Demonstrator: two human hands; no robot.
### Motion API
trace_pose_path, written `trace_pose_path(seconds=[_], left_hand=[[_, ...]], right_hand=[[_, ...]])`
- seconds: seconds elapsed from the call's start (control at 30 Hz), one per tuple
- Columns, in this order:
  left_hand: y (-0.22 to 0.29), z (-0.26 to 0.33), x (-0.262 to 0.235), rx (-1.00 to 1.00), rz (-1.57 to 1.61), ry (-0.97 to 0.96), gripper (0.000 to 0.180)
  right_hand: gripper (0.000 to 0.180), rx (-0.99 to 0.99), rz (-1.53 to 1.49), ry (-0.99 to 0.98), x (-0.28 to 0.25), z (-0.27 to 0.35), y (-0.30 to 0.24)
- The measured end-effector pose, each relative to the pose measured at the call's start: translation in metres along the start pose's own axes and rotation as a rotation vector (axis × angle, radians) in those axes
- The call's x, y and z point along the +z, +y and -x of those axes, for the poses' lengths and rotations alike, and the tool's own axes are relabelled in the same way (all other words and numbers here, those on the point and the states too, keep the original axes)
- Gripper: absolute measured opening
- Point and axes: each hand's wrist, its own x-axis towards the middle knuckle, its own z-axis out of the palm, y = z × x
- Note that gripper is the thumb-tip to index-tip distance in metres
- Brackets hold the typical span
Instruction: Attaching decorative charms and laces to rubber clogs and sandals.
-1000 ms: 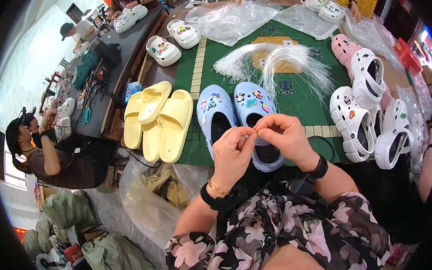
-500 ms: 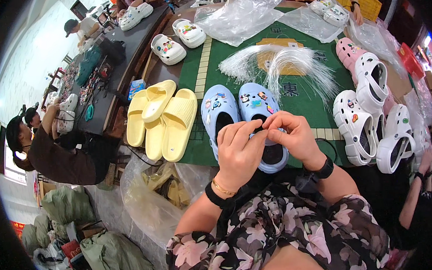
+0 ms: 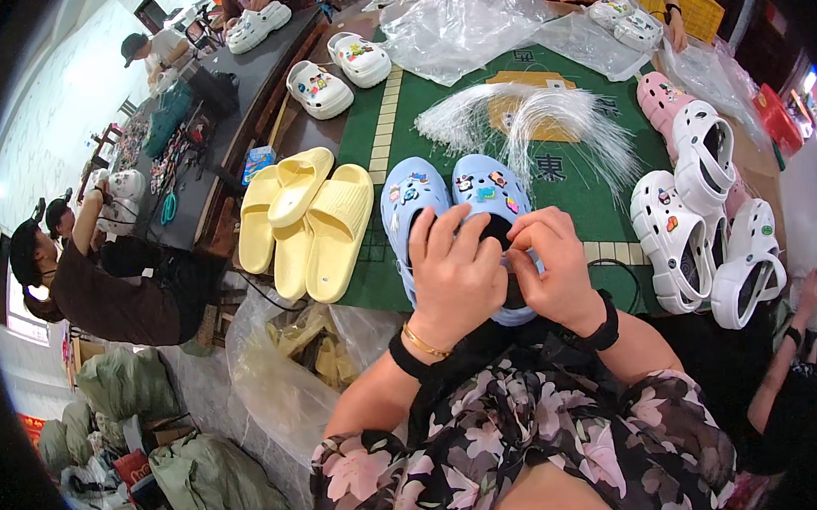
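A pair of light blue clogs with colourful charms stands on the green table in front of me, a left clog [image 3: 406, 213] and a right clog [image 3: 483, 173]. My left hand [image 3: 454, 276] is over the heel area between them, its thumb and fingers pinched. My right hand [image 3: 557, 270], also pinched, is close beside it above the right clog's heel. Whatever lies between the fingertips is too small or hidden to make out. Beyond the toes lies a bundle of thin clear plastic strands [image 3: 573, 126].
Yellow slides [image 3: 338, 236] lie to the left of the clogs. White clogs [image 3: 671, 241] and a pink clog [image 3: 661, 103] are at the right. Clear plastic bags [image 3: 461, 31] cover the far edge, where a person's arm reaches in. Other people work at a dark table [image 3: 261, 87] on the left.
My hands have come down slightly toward me and their fingertips have moved a little apart. The far plastic bag has shifted, and the hand that was at its edge is gone.
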Motion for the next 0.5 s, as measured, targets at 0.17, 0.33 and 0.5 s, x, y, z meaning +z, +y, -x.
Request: trace_pose_path(seconds=[0.17,0.33,0.5], left_hand=[[-0.036,0.005,-0.007,-0.251,0.079,0.042,0.046],[-0.110,0.050,-0.001,-0.474,-0.012,0.129,0.040],[-0.147,0.100,0.051,-0.648,0.108,0.012,0.034]], right_hand=[[0.038,0.037,0.234,0.180,-0.017,-0.008,0.025],[0.047,-0.045,0.217,0.038,-0.029,-0.004,0.025],[0.055,-0.035,0.207,-0.312,-0.011,0.002,0.007]])
